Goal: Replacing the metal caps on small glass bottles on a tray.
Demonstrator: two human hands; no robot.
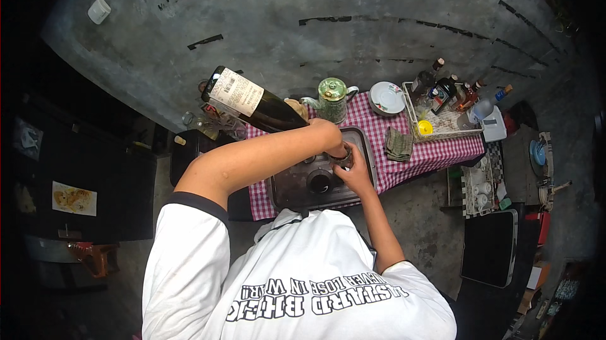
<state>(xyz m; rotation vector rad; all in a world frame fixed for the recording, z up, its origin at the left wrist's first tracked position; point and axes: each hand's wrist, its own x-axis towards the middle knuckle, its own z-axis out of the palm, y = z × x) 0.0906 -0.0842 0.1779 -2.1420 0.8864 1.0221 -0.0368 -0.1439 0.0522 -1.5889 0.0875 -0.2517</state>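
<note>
My left hand (pixel 330 136) seems to be closed round the neck end of a dark glass bottle (pixel 255 98), which is tilted with its broad, labelled base up to the left; the forearm hides the neck. Its lower fingers reach down to the rim of a small glass (pixel 342 156). My right hand (pixel 355 172) is curled round the side of that glass. Both hands are over a dark rectangular tray (pixel 293 193). On the tray stands a dark round cup (pixel 320 181), just below the glass, and another small round vessel partly hidden by my forearm.
Behind the tray, on a red-checked tablecloth (pixel 378 165), stand a green teapot (pixel 333 96) and stacked white plates (pixel 387 98). To the right lie a folded cloth (pixel 398 144) and a wicker tray (pixel 445 139) holding several bottles. Glass jars (pixel 201 124) stand to the left.
</note>
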